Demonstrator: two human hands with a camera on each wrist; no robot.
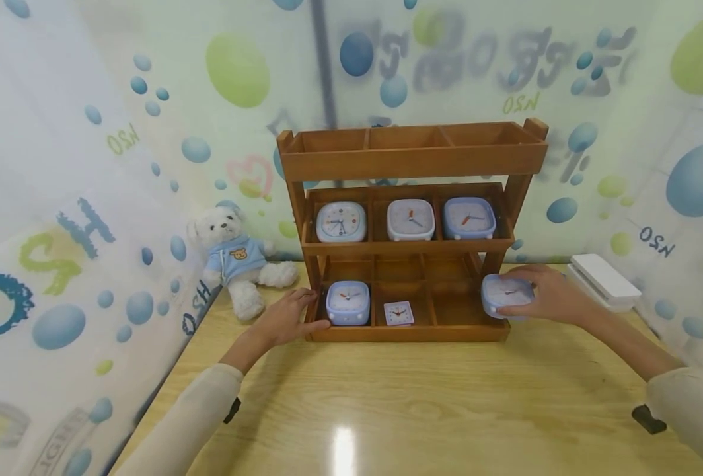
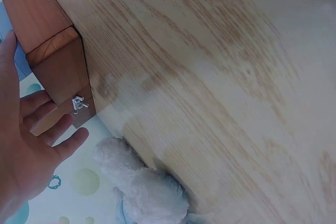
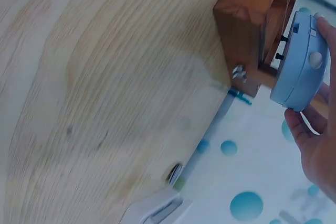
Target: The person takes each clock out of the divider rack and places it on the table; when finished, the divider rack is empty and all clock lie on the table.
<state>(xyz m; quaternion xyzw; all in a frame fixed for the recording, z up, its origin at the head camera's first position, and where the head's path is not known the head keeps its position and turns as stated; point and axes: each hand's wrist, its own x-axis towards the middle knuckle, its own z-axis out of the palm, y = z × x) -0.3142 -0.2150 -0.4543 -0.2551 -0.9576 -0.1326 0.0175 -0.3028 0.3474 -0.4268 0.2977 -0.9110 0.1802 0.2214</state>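
Note:
My right hand [image 1: 550,294] grips a light blue alarm clock [image 1: 497,292] by its edges at the right end of the brown wooden shelf [image 1: 411,334]. In the right wrist view, the thumb and fingers hold the clock's [image 3: 300,64] rim, its back turned to the shelf. My left hand [image 1: 283,320] rests at the shelf's lower left corner, fingers spread against the side and thumb along the front, beside a blue clock [image 1: 348,304]. A small square lilac clock [image 1: 399,313] sits in the lower middle compartment; the lower right compartment holds nothing.
Three clocks stand on the middle tier: a pale one [image 1: 341,222], a white one [image 1: 411,220] and a blue one [image 1: 469,218]. A white teddy bear [image 1: 235,261] sits left of the shelf. White boxes [image 1: 604,277] lie at right, near the patterned wall [image 1: 637,165].

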